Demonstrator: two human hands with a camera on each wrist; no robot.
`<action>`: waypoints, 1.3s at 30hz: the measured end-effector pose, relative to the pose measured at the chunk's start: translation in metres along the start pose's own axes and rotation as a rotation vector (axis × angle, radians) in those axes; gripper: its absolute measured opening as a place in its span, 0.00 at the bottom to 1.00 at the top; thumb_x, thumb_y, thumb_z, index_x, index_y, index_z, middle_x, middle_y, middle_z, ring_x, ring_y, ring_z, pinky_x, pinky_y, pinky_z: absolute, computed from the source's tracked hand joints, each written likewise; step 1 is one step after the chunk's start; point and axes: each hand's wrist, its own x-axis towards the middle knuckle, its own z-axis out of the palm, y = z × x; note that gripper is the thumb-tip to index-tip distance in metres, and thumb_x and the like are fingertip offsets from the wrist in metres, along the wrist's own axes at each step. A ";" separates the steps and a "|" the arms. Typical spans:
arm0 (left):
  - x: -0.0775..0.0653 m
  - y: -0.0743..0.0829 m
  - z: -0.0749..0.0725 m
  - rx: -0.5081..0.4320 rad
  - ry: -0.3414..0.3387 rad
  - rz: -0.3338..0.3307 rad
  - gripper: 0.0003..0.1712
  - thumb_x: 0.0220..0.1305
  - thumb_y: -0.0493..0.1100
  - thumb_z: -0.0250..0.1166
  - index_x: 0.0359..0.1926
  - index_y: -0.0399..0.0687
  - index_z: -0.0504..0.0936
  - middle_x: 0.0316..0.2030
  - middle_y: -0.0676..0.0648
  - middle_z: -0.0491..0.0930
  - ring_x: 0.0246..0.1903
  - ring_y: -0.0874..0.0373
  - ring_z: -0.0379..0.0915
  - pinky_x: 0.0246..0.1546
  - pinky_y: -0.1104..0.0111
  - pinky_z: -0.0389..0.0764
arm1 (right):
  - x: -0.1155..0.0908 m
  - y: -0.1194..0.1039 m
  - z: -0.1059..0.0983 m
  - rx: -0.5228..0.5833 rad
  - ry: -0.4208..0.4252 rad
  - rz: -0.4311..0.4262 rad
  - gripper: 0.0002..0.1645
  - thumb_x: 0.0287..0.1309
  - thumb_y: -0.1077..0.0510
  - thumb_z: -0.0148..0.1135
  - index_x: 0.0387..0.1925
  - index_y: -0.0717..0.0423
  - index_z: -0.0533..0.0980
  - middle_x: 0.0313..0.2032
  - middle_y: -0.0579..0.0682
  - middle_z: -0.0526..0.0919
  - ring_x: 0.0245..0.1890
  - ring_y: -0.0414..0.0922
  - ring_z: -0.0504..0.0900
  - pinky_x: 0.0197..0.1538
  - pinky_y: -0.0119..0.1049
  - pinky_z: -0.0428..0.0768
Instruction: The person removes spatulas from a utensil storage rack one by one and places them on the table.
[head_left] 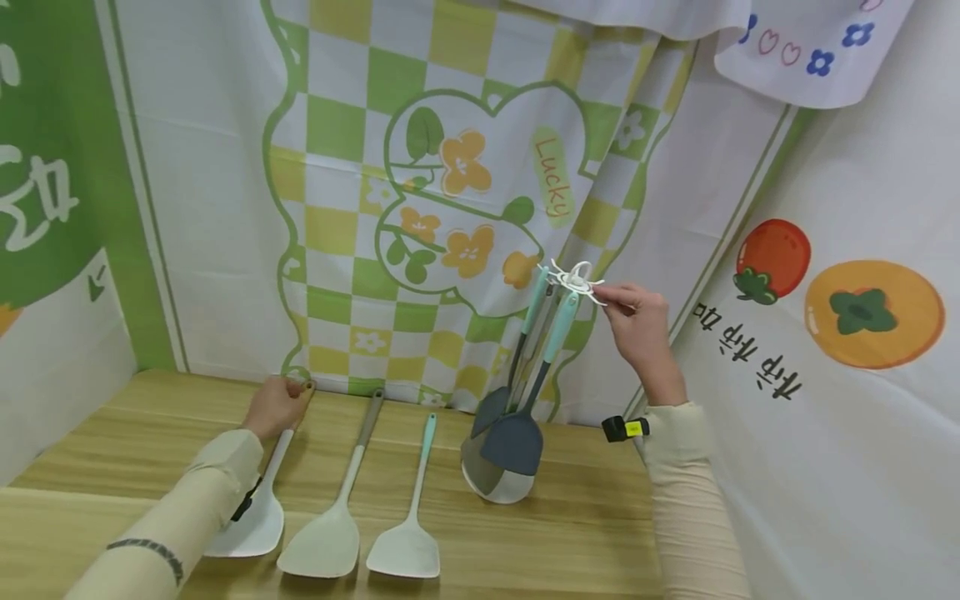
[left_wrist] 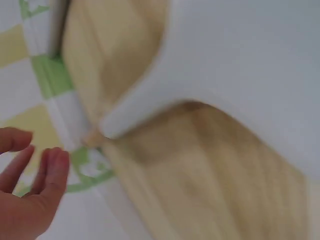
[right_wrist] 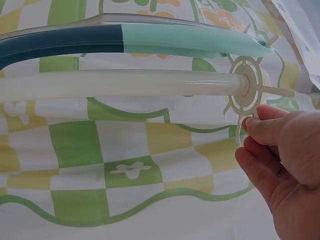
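Observation:
My right hand (head_left: pixel 637 329) pinches one hook arm of the white rotating utensil rack (head_left: pixel 576 282), its thumb and fingertips at the ring in the right wrist view. Mint-handled utensils (head_left: pixel 558 329) with dark heads hang from the rack around its pale post (right_wrist: pixel 165 83). On the left, my left hand (head_left: pixel 276 407) is at the wooden handle end of a white spatula (head_left: pixel 258 521) lying on the table. The left wrist view shows the left fingers (left_wrist: pixel 55 172) loosely bent, with a gap between them and the handle tip.
Beside the white spatula lie a cream spatula (head_left: pixel 326 537) with a grey-brown handle and a white one (head_left: pixel 405 546) with a mint handle. The rack's round base (head_left: pixel 510 487) stands on the wooden table (head_left: pixel 585 533). A checkered curtain (head_left: pixel 337 250) hangs along the back edge.

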 end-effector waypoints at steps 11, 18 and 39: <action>0.018 0.085 0.011 -0.286 0.046 0.160 0.21 0.71 0.32 0.58 0.62 0.29 0.77 0.59 0.29 0.78 0.58 0.35 0.75 0.57 0.45 0.80 | 0.002 0.002 0.003 -0.015 -0.001 0.035 0.14 0.62 0.78 0.59 0.43 0.67 0.87 0.42 0.66 0.88 0.38 0.24 0.77 0.48 0.15 0.78; 0.019 0.140 0.032 -0.423 0.036 0.277 0.20 0.70 0.32 0.61 0.61 0.34 0.80 0.60 0.34 0.78 0.62 0.38 0.72 0.64 0.43 0.75 | -0.001 0.003 0.005 0.004 0.023 0.045 0.13 0.62 0.79 0.59 0.43 0.71 0.85 0.41 0.69 0.86 0.38 0.25 0.76 0.49 0.16 0.79; 0.038 0.270 0.086 -0.718 -0.189 0.395 0.25 0.82 0.39 0.47 0.74 0.41 0.67 0.71 0.40 0.70 0.71 0.47 0.64 0.73 0.53 0.67 | -0.002 0.002 0.003 0.059 0.018 0.021 0.11 0.62 0.77 0.61 0.42 0.69 0.86 0.40 0.66 0.87 0.40 0.23 0.80 0.48 0.18 0.81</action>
